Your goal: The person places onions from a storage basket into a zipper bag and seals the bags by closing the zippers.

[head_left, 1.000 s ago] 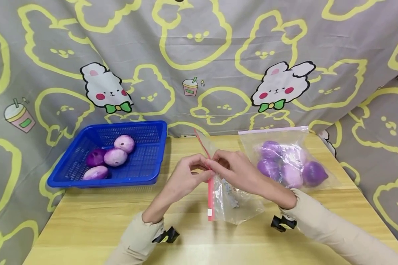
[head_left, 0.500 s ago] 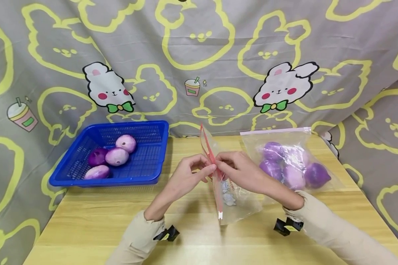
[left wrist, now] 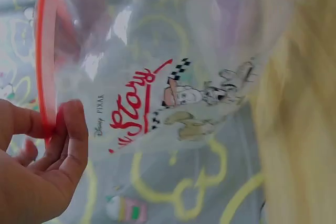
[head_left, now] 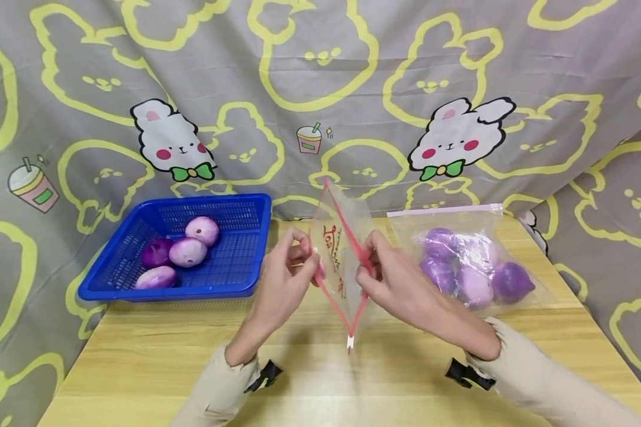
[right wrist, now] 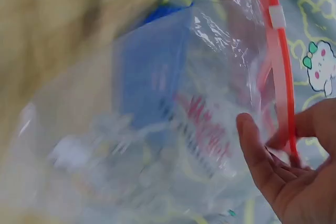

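Observation:
A clear zip bag (left wrist: 136,98) with a red zip edge and printed cartoon figures hangs between both hands, its mouth spread into a diamond in the head view. My left hand (head_left: 283,279) pinches the left side of that red edge between thumb and fingers. On the opposite side, my right hand (head_left: 397,281) pinches the other lip. A white slider (right wrist: 277,17) sits at the near end of the zip. Nothing shows inside this bag.
At the left stands a blue plastic basket (head_left: 229,290) with several purple onions (head_left: 188,252). Another clear zip bag (head_left: 443,213), full of onions, lies on the wooden table (head_left: 310,385) at the right. A patterned curtain (head_left: 352,71) hangs behind.
The two hands have moved apart, pulling the red lips of the bag from together to wide apart. The bag has also been raised a little. Basket and filled bag stay put.

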A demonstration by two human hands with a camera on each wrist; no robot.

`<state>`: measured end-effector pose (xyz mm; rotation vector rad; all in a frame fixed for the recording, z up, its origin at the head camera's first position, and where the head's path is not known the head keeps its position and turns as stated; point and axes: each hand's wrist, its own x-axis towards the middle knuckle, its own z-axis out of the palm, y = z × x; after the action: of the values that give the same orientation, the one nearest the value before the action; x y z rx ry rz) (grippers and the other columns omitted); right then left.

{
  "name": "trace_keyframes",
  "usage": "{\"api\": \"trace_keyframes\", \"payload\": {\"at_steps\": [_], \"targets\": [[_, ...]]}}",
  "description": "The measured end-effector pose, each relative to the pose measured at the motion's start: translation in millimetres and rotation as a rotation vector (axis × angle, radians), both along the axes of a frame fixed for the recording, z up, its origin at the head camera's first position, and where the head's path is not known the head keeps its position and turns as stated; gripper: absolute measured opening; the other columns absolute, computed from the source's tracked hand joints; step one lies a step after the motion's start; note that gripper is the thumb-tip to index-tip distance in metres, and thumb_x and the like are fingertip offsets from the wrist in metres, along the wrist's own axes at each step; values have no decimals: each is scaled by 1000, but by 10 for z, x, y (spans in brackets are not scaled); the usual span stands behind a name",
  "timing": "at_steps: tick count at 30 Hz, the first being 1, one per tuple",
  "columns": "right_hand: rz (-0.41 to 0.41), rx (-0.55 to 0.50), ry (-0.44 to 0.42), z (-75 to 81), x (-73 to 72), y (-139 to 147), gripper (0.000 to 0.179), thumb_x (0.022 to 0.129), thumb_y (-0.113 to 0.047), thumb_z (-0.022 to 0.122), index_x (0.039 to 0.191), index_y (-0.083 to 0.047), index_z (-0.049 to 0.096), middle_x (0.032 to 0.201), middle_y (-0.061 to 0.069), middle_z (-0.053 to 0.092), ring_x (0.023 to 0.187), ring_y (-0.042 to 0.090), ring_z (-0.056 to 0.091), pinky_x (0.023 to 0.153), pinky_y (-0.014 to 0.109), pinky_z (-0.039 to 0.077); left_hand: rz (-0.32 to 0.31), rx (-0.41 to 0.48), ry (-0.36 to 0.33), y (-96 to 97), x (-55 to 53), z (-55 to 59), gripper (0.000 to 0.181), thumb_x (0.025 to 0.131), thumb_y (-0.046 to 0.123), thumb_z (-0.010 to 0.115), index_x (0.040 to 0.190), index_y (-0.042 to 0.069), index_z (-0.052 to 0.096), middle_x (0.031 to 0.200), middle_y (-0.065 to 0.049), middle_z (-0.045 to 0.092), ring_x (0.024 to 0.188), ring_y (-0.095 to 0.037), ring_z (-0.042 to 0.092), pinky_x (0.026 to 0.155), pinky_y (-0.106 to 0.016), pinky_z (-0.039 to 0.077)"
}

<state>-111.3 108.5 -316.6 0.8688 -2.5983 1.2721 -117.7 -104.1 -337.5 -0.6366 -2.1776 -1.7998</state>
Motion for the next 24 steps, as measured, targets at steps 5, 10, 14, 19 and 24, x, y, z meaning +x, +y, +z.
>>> {"api": "trace_keyframes", "payload": {"at_steps": [5,10,14,19,24], "targets": [[-133,172,407,26,36,59,41,92,4,47,131,-8,45,67,0,51,48,6,37,36,18,28,252,-316,336,-132,49,26,37,95,-6,45,120,11,65,73,-1,53,58,-12,48,48,-25,44],[-147,347,551,29,51,110,84,81,12,52,154,-24,33,94,8,64,58,15,46,39,19,30,394,-543,454,-142,48,-2,39,92,-4,44,123,10,65,83,-7,54,62,-19,42,53,-34,41],[-104,390,613,-16,-3,141,64,73,15,61,132,-9,59,98,13,64,65,23,56,44,27,43,384,-587,402,-136,25,-23,23,92,-1,49,103,3,69,80,-7,60,62,-20,50,55,-35,46],[-185,256,626,-54,-95,200,36,80,6,65,116,8,65,87,14,66,66,23,63,53,33,53,359,-634,341,-141,26,-31,35,84,-4,63,119,-6,63,78,-10,64,61,-19,54,53,-34,48],[-232,230,482,-6,-165,226,54,81,-2,67,133,0,53,93,14,63,59,17,52,45,26,41,378,-712,359,-89,87,-43,53,80,-5,64,132,-6,52,87,-13,65,68,-24,60,56,-39,52]]}}
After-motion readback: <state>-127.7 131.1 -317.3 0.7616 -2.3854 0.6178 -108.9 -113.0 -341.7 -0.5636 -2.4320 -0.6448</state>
